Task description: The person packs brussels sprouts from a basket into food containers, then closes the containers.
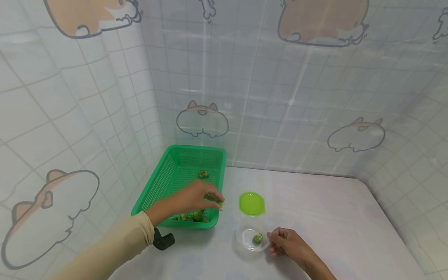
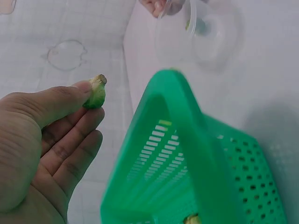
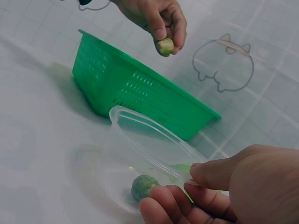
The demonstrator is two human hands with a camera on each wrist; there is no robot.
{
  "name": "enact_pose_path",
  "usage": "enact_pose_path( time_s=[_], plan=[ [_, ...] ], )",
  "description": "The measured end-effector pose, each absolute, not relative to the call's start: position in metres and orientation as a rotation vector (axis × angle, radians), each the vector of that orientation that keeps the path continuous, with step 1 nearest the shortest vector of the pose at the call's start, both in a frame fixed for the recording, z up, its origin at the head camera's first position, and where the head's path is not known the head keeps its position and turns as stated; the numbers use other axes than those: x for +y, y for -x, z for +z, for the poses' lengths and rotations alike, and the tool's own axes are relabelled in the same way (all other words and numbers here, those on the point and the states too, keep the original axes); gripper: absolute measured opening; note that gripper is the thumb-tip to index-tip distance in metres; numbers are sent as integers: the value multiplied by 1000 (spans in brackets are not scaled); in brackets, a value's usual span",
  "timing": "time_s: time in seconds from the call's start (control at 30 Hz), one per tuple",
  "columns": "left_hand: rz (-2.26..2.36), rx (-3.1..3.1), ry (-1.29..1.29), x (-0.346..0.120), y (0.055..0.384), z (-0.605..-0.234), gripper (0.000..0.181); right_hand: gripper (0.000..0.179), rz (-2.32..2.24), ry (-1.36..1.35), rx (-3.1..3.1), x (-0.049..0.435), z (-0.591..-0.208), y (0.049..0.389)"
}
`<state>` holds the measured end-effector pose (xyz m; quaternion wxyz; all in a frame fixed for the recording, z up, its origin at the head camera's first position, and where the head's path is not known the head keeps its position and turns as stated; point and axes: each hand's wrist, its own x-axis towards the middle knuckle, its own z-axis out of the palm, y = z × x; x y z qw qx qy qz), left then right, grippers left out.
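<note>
My left hand (image 1: 199, 198) pinches a Brussels sprout (image 2: 97, 92) between thumb and fingers, above the right edge of the green basket (image 1: 161, 175). Several more sprouts (image 1: 197, 216) lie at the near end inside that basket, and another sits farther back. My right hand (image 1: 288, 245) pinches the rim of a clear plastic bowl (image 3: 117, 154) between thumb and forefinger. One sprout (image 3: 144, 187) rests on the bowl's bottom. Behind the bowl, a bright green lid (image 1: 252, 204) lies flat on the table.
A black object (image 1: 163, 240) stands by the basket's near left corner, partly behind my left sleeve. The white table (image 1: 308, 202) meets a curtain-like wall printed with cartoon dogs (image 1: 357, 134) at the back and sides.
</note>
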<state>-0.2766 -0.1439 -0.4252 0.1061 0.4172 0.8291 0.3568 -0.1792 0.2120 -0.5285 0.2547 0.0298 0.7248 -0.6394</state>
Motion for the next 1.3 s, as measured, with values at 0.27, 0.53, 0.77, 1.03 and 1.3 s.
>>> enact_pose_path(
  time_s=[0.27,0.53,0.77,1.03,1.3],
  plan=[
    [1074,2403,-1232,-129,268,-433,17,33,-1720,-97,1981,212,-527,178],
    [1075,2346,-1265,-107,258,-436,17,31,-1727,-90,1970,212,-528,179],
    [993,2388,-1308,-84,255,-442,18,31,-1710,-109,1993,211,-528,179],
    [889,2404,-1318,-59,250,-451,17,32,-1710,-100,1999,212,-530,178],
    [800,2443,-1351,-45,248,-460,15,32,-1718,-67,1991,213,-530,178]
  ],
)
